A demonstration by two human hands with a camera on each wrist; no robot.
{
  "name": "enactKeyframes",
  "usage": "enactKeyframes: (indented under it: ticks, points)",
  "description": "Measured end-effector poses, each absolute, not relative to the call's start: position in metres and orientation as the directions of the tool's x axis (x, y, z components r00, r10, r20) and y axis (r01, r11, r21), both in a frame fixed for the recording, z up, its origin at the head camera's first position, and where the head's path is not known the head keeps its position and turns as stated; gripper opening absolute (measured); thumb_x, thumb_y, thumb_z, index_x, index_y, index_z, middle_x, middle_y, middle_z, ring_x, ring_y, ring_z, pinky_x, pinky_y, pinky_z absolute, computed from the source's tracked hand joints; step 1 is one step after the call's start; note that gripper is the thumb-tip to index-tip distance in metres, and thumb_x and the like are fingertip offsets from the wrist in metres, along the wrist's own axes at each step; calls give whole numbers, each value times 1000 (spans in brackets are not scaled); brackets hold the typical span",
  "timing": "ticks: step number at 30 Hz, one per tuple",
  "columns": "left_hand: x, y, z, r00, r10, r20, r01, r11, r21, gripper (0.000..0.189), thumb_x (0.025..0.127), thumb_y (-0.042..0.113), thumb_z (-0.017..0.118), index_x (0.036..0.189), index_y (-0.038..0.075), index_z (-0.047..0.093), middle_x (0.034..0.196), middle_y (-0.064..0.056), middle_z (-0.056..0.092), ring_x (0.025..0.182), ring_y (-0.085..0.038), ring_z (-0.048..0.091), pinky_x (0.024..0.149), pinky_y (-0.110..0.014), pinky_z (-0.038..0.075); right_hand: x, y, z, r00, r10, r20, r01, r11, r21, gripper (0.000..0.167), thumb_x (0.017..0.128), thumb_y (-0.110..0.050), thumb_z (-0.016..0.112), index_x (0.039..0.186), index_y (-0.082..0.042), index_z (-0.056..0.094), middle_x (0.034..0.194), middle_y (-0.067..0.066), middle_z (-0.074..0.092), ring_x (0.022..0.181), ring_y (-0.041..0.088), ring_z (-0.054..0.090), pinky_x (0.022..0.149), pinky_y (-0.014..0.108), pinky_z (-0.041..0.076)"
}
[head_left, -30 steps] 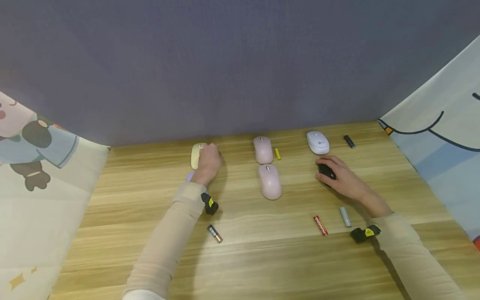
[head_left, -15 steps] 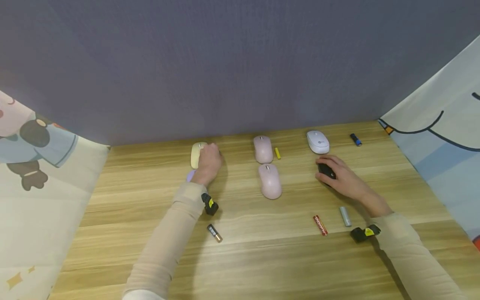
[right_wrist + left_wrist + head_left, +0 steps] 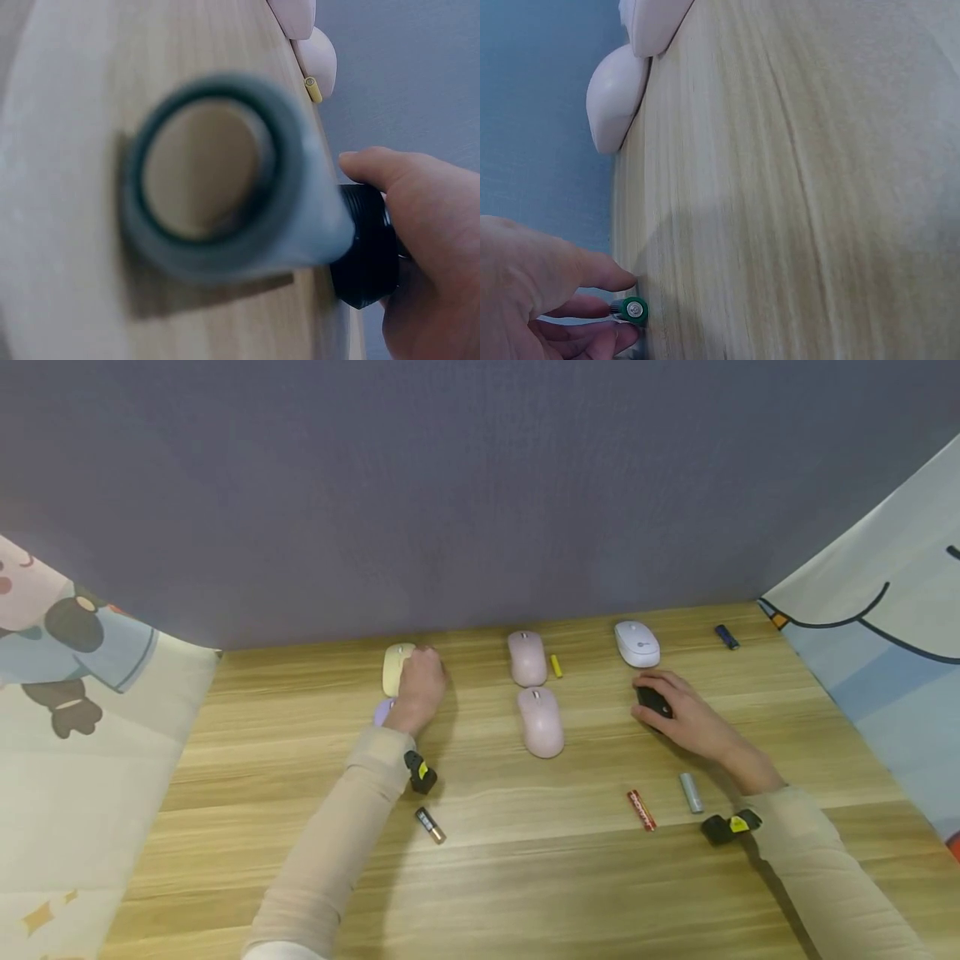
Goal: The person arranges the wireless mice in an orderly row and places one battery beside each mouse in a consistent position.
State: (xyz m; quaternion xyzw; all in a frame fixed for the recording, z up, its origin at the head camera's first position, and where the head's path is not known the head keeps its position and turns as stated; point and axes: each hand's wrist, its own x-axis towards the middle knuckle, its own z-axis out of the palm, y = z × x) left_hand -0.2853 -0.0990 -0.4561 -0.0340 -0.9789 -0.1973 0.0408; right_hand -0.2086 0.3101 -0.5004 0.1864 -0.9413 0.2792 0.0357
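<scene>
Fingers of our left hand point(image 3: 421, 681) are curled round a small green cylindrical battery point(image 3: 634, 309) with a silver end, low over the wood-grained surface point(image 3: 540, 877), near its far edge and left of the middle. From above, that hand hides the battery, so we see it only from the left wrist. Just to its left lies a pale yellow computer mouse point(image 3: 392, 670), and nearer us a light purple mouse point(image 3: 382, 710), partly hidden. Our right hand point(image 3: 697, 727) grips a rounded black mouse point(image 3: 654, 702) on the right half of the surface, thumb along its near side, other fingers over its far side. Beyond it, close to the far edge, sits a white mouse point(image 3: 637, 644); a dark blue battery point(image 3: 726, 637) lies toward the far right corner. Between our hands are a glossy pale pink mouse point(image 3: 527, 658), a thin yellow battery point(image 3: 556, 666) just beside it, and a second pink mouse point(image 3: 541, 722) nearer us. A grey battery point(image 3: 692, 793) and a red battery point(image 3: 641, 810) lie near our right sleeve point(image 3: 810, 852), a black-and-copper battery point(image 3: 431, 826) near our left sleeve point(image 3: 322, 852).
</scene>
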Motion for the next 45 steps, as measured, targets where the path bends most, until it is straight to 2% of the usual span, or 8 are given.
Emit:
enactKeyframes:
  ticks: [12,17,19,21,25,29,36,45]
  points:
    - [-277,-100,-455,-986,102,136,147,913,380,11,91,2,69,95,-9,67,109,-27,66,93,-39,71,77,-40,64,-208,311,-499,-927,-329,178,-372,769,-519,52,102,-24,66,145,1,51,153,27,40,139,52,38,104,71,41]
    - [-274,-100,-453,-983,113,144,164,889,427,7,92,0,64,95,-7,67,114,-26,65,90,-36,70,71,-36,64,-208,312,-499,-927,-326,183,-373,767,-523,51,102,-24,66,144,1,51,153,27,41,138,52,38,103,71,41]
    - [-273,-101,-453,-984,128,120,168,886,431,15,94,2,65,105,-8,68,123,-27,63,100,-37,69,79,-36,64,-208,312,-499,-927,-327,184,-374,766,-523,51,102,-23,67,144,2,51,152,27,41,138,52,39,103,70,41]
    - [-274,-103,-453,-982,166,87,187,897,401,27,96,5,68,119,-9,66,134,-27,60,114,-40,66,94,-39,61,-208,311,-499,-928,-326,183,-372,766,-523,51,102,-23,67,144,1,51,152,27,41,138,51,39,103,70,41]
    - [-277,-108,-453,-969,246,10,235,911,338,45,98,11,70,138,-6,59,148,-25,52,136,-42,51,116,-46,45,-208,310,-499,-928,-327,180,-372,767,-522,51,102,-24,67,144,0,51,153,26,41,139,52,38,104,71,41]
    - [-278,-115,-453,-967,253,-24,227,904,363,50,97,11,70,143,-3,56,152,-24,48,141,-42,46,119,-48,42,-207,309,-498,-927,-330,181,-374,766,-522,52,102,-24,66,145,0,51,153,27,41,139,52,38,104,71,41]
    - [-278,-122,-452,-958,287,12,271,887,374,54,93,13,75,143,1,58,150,-22,50,136,-41,50,116,-50,45,-208,309,-499,-925,-329,191,-380,770,-512,51,102,-23,67,144,1,52,152,26,42,138,51,40,102,70,43]
    - [-273,-123,-449,-947,315,64,317,883,347,58,91,22,78,141,2,59,153,-21,48,141,-41,45,122,-51,36,-207,311,-499,-925,-333,185,-380,768,-515,51,101,-22,67,144,1,51,152,27,41,137,51,40,101,69,43]
